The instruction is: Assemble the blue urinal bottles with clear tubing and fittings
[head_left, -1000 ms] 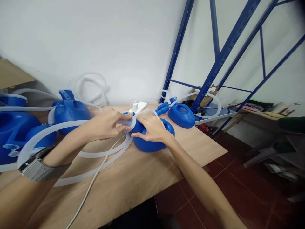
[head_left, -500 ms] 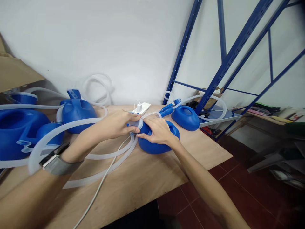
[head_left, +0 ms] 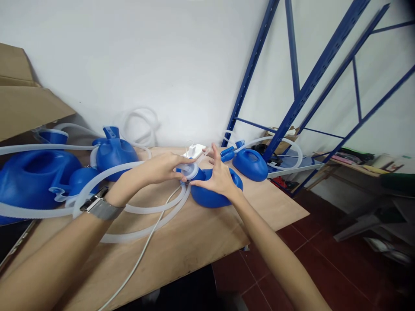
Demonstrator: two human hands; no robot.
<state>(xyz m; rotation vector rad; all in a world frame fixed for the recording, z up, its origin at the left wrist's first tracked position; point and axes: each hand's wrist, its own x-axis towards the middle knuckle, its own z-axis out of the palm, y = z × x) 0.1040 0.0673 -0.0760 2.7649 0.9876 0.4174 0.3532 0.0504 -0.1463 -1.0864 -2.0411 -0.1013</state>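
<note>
My left hand (head_left: 168,168), with a watch on its wrist, grips a translucent round cap (head_left: 189,171) between thumb and fingers. The cap sits at the mouth of a blue plastic bottle (head_left: 212,198) lying on the wooden table (head_left: 207,235). My right hand (head_left: 218,175) is spread over the bottle's neck, its thumb near the cap and its fingers raised apart. Clear tubes (head_left: 168,219) curve from below the cap across the table to the left.
More blue bottles (head_left: 115,151) with tubes lie at the left, below a cardboard box (head_left: 32,101). Another blue bottle (head_left: 250,165) lies at the right. A white power strip (head_left: 196,151) is behind my hands. Blue metal shelving (head_left: 292,108) rises at the right.
My right hand has opened, its fingers lifting off the bottle's neck and cap. My left hand stays at the cap. The view has shifted slightly left.
</note>
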